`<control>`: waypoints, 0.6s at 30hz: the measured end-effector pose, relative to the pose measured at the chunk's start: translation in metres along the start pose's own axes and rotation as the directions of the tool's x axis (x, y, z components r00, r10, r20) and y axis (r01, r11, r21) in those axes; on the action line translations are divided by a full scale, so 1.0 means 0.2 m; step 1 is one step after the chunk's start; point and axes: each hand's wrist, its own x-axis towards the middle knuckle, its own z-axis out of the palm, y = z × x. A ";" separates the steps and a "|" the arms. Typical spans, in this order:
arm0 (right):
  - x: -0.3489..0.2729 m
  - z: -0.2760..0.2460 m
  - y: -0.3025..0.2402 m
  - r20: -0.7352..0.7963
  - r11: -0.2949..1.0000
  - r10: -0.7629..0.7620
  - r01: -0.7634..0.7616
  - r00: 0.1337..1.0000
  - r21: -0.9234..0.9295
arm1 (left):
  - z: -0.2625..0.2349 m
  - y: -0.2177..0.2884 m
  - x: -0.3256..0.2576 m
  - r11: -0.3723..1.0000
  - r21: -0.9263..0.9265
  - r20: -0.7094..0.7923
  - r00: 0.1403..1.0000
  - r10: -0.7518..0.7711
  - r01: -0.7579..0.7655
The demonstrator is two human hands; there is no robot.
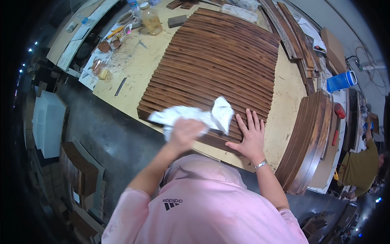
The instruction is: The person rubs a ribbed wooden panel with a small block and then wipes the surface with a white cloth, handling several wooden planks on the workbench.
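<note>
A large brown slatted wooden panel (219, 53), ridged from side to side, lies flat on the pale worktable in front of me. My left hand (186, 132), slightly blurred, is closed over a white cloth (222, 114) at the panel's near edge. The cloth spreads out to both sides of that hand and covers part of the front slats. My right hand (252, 138) rests on the panel's near right corner with its fingers spread. That hand holds nothing, and its thumb points toward the cloth.
On the table's left are a jar of amber liquid (151, 19), a dark flat strip (120, 86) and a yellow sponge-like block (104, 74). Stacked brown boards (304, 142) stand at the right, near a blue jug (341, 81). A person (359, 171) is at far right.
</note>
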 end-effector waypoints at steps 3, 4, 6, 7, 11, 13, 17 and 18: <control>0.00 -0.02 0.00 0.000 1.000 0.007 -0.007 1.000 0.016 | -0.31 -0.24 -0.08 0.957 0.255 -0.027 0.990 -0.137 0.139; 0.00 -0.02 -0.01 -0.006 1.000 0.008 -0.008 1.000 0.020 | -0.35 -0.25 -0.12 0.939 0.278 -0.043 0.979 -0.199 0.203; 0.01 -0.01 -0.02 -0.012 1.000 -0.009 0.009 1.000 0.027 | -0.21 -0.21 -0.18 0.919 0.198 -0.200 0.932 -0.302 0.340; 0.01 -0.01 -0.02 -0.008 1.000 -0.011 0.011 1.000 0.021 | -0.10 -0.12 -0.19 0.935 0.144 -0.183 0.937 -0.298 0.325; 0.00 0.01 -0.01 -0.015 1.000 0.005 -0.004 1.000 0.013 | 0.04 0.11 -0.10 0.994 0.072 0.042 0.995 -0.091 0.088; -0.01 0.00 -0.01 -0.014 1.000 0.001 0.000 1.000 0.014 | -0.09 -0.07 -0.16 0.994 0.111 0.069 0.998 -0.015 0.007; -0.01 0.01 0.00 -0.022 1.000 0.006 -0.006 1.000 0.025 | -0.44 -0.32 -0.18 0.943 0.248 0.004 0.973 -0.229 0.221; -0.01 0.00 0.00 -0.018 1.000 0.011 -0.010 1.000 0.026 | -0.50 -0.33 -0.16 0.936 0.215 0.003 0.959 -0.284 0.277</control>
